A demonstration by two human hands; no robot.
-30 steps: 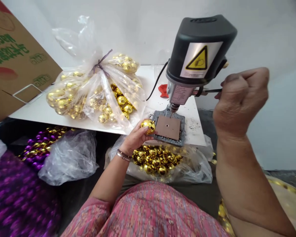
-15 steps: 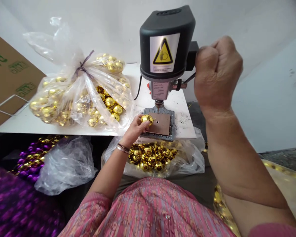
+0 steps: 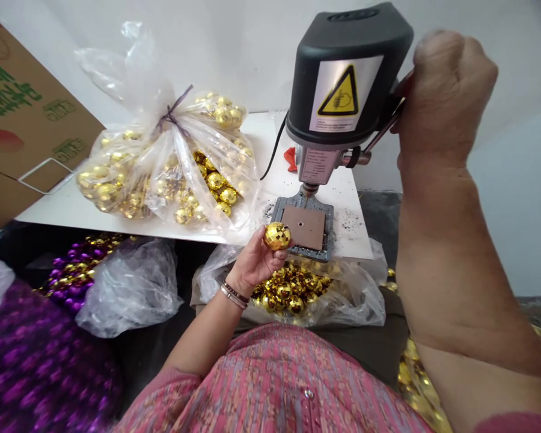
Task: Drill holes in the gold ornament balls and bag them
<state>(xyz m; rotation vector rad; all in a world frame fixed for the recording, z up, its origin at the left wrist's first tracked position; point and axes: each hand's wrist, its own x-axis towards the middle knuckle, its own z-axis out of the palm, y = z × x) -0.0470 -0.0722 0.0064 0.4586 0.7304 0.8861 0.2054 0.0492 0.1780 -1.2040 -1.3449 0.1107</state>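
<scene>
Between the fingers of my left hand (image 3: pixel 259 260) is a shiny gold faceted ball ornament (image 3: pixel 277 236), held at the front left corner of the drill press base (image 3: pixel 329 224). A brown square board (image 3: pixel 313 227) with a small hole lies on that base. Above it stands the black head of the drill press (image 3: pixel 342 78), with a yellow warning sticker. My right hand (image 3: pixel 448 99) is wrapped round the drill press lever (image 3: pixel 390 123) at the upper right; its grip end is mostly hidden by the fist.
A tied clear bag (image 3: pixel 171 174) of gold balls sits on the white table (image 3: pixel 256 192). An open bag of gold balls (image 3: pixel 288 288) lies below the table edge. At left are a cardboard box (image 3: pixel 36 120), purple and gold balls (image 3: pixel 72 270) and a crumpled plastic bag (image 3: pixel 128 288).
My left hand has drawn the gold ball back from the board toward me and turned palm up. The lever has swung up and back with my right hand. The view has shifted left.
</scene>
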